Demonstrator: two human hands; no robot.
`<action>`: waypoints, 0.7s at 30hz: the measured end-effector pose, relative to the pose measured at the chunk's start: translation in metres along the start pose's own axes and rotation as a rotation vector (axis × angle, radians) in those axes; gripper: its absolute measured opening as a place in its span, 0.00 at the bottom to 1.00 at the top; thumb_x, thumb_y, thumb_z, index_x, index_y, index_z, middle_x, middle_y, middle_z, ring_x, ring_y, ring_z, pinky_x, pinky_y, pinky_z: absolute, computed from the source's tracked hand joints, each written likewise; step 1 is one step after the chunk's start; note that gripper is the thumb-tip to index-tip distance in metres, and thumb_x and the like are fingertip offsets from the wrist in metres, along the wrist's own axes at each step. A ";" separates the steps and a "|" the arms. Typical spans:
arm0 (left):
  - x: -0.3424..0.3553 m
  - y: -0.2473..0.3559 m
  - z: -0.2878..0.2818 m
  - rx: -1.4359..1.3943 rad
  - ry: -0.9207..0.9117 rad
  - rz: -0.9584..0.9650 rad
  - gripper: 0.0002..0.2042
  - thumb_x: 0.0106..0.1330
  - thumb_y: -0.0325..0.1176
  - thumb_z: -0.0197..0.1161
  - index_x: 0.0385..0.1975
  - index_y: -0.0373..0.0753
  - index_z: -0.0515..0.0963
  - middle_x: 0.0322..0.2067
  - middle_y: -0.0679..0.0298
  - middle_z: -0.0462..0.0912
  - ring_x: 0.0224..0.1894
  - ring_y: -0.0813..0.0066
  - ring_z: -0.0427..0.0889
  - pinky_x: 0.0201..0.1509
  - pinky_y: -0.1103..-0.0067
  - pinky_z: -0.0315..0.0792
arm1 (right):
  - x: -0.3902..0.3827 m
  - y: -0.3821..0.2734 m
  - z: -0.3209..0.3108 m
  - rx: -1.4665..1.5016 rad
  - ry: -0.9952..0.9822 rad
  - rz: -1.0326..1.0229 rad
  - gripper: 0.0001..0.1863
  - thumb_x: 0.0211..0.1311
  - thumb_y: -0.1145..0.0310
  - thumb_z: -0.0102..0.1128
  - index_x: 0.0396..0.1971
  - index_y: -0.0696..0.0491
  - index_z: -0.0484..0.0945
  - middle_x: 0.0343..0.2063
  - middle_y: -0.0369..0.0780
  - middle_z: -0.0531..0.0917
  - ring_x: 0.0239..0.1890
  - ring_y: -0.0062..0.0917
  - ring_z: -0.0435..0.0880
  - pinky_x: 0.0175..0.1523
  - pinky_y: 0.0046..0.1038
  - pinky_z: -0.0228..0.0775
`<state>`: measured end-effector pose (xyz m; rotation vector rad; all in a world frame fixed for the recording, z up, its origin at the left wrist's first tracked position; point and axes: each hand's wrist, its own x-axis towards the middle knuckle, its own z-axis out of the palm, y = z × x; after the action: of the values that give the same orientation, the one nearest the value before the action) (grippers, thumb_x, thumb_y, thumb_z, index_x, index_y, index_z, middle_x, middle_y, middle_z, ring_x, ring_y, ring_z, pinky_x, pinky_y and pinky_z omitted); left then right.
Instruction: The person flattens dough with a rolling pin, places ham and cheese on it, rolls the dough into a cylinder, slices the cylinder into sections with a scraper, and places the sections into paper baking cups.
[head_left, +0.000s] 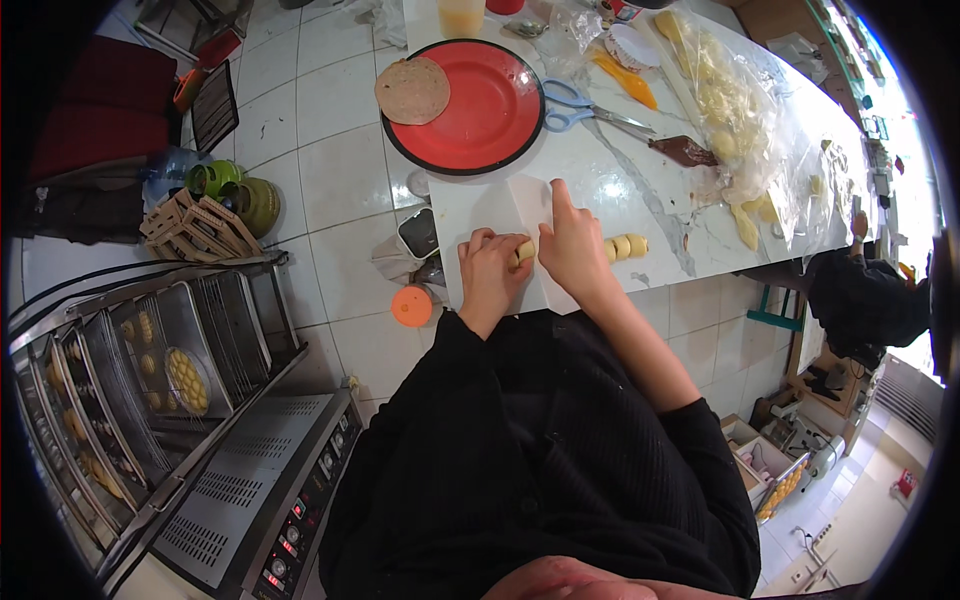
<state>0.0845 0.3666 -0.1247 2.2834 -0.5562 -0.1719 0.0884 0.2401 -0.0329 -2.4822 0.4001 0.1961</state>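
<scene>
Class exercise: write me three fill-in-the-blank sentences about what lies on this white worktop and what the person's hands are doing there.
1. The round flat brown dough disc lies on a round ____ tray.
2. The scissors beside that tray have ____ handles.
3. The left hand and right hand pinch a pale ____ roll on the white marble worktop.

Missing words: red; blue; dough

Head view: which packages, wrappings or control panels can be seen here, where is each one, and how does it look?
Clear plastic bag: on the white table, upper right; long, crumpled, with pale yellow dough pieces inside.
Small clear wrapper: table top edge, beyond the red plate; crinkled.
Oven control panel: lower left, below the tray rack; dark strip with small red lights and round knobs.
Cardboard boxes: on the floor, lower right; open, with pale contents.
</scene>
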 end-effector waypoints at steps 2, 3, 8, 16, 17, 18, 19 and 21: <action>-0.004 0.000 0.003 -0.008 0.010 -0.015 0.19 0.43 0.35 0.69 0.39 0.46 0.79 0.38 0.71 0.81 0.45 0.66 0.69 0.47 0.71 0.57 | -0.002 0.016 -0.006 0.024 0.020 -0.044 0.27 0.48 0.76 0.57 0.50 0.63 0.60 0.21 0.55 0.77 0.30 0.53 0.76 0.36 0.46 0.67; -0.003 0.000 0.003 -0.018 0.021 -0.034 0.20 0.43 0.36 0.70 0.40 0.46 0.78 0.38 0.70 0.81 0.46 0.65 0.69 0.47 0.71 0.57 | -0.001 0.028 -0.010 0.045 0.036 -0.089 0.28 0.47 0.74 0.59 0.50 0.64 0.60 0.24 0.56 0.77 0.32 0.53 0.77 0.38 0.44 0.68; -0.011 0.009 -0.002 -0.002 0.080 -0.009 0.24 0.42 0.38 0.70 0.44 0.48 0.76 0.44 0.69 0.77 0.50 0.65 0.67 0.50 0.71 0.57 | 0.009 0.110 -0.078 0.580 0.398 -0.109 0.25 0.51 0.67 0.64 0.47 0.61 0.67 0.35 0.45 0.80 0.37 0.30 0.81 0.44 0.32 0.72; -0.012 0.046 -0.012 0.100 0.353 0.001 0.23 0.49 0.36 0.68 0.48 0.44 0.74 0.52 0.60 0.72 0.51 0.59 0.70 0.54 0.68 0.63 | 0.067 0.192 -0.067 1.356 0.165 0.183 0.27 0.51 0.81 0.54 0.54 0.51 0.62 0.45 0.39 0.74 0.47 0.28 0.74 0.48 0.33 0.70; -0.009 0.048 -0.014 0.072 0.413 0.010 0.22 0.51 0.35 0.67 0.48 0.43 0.74 0.51 0.59 0.73 0.50 0.59 0.71 0.54 0.69 0.64 | 0.076 0.197 -0.057 1.340 0.089 0.164 0.27 0.53 0.79 0.56 0.54 0.51 0.63 0.45 0.40 0.75 0.46 0.28 0.75 0.47 0.33 0.70; -0.006 0.047 -0.019 0.079 0.427 0.016 0.22 0.51 0.35 0.67 0.48 0.43 0.74 0.51 0.59 0.73 0.50 0.59 0.71 0.54 0.69 0.64 | 0.078 0.187 -0.054 1.292 0.042 0.164 0.26 0.54 0.78 0.58 0.54 0.53 0.64 0.44 0.41 0.76 0.44 0.28 0.76 0.47 0.32 0.70; 0.004 0.050 -0.027 0.087 0.512 0.064 0.20 0.53 0.34 0.65 0.48 0.42 0.74 0.49 0.58 0.74 0.50 0.60 0.72 0.54 0.70 0.64 | 0.090 0.200 -0.045 1.304 0.018 0.092 0.26 0.53 0.77 0.59 0.53 0.57 0.64 0.43 0.41 0.76 0.42 0.27 0.77 0.45 0.30 0.71; 0.026 0.058 -0.050 0.113 0.661 0.126 0.17 0.57 0.32 0.62 0.48 0.40 0.74 0.47 0.56 0.75 0.50 0.62 0.73 0.55 0.72 0.65 | 0.106 0.217 -0.041 1.143 0.049 0.003 0.28 0.51 0.72 0.63 0.53 0.60 0.64 0.42 0.43 0.75 0.43 0.31 0.75 0.46 0.33 0.68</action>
<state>0.1025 0.3524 -0.0473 2.2243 -0.3583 0.6681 0.1192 0.0237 -0.1442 -1.3607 0.3826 -0.0889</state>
